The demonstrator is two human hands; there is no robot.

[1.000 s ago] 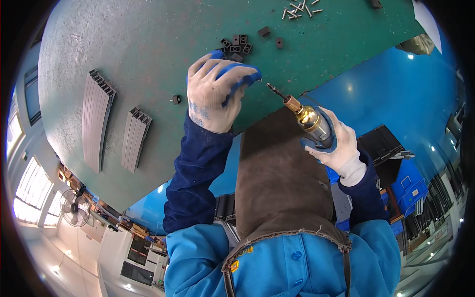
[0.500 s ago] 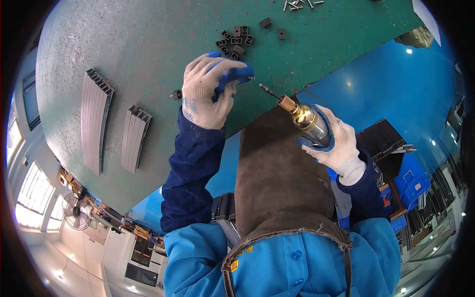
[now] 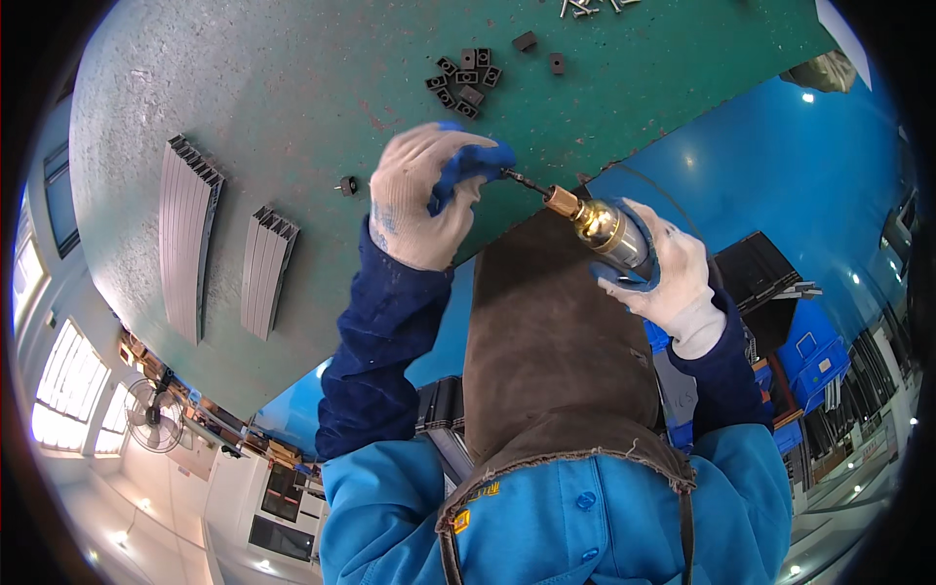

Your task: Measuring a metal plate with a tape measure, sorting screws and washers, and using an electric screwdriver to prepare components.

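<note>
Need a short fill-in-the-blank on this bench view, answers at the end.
1. The right hand holds a power tool, its bit pointing up and to the ____ in the picture.
2. The left hand wears a white-and-blue ____.
3. The tabletop is coloured ____.
4. Compared in length, the stack of grey strips nearer the left hand is the ____ one.

Missing words: left; glove; green; shorter.

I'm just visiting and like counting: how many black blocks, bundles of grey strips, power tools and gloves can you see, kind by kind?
Black blocks in the cluster: 9
Black blocks lying apart: 3, including one with a metal piece sticking out
Bundles of grey strips: 2
Power tool: 1
Gloves: 2
Total: 17
</note>
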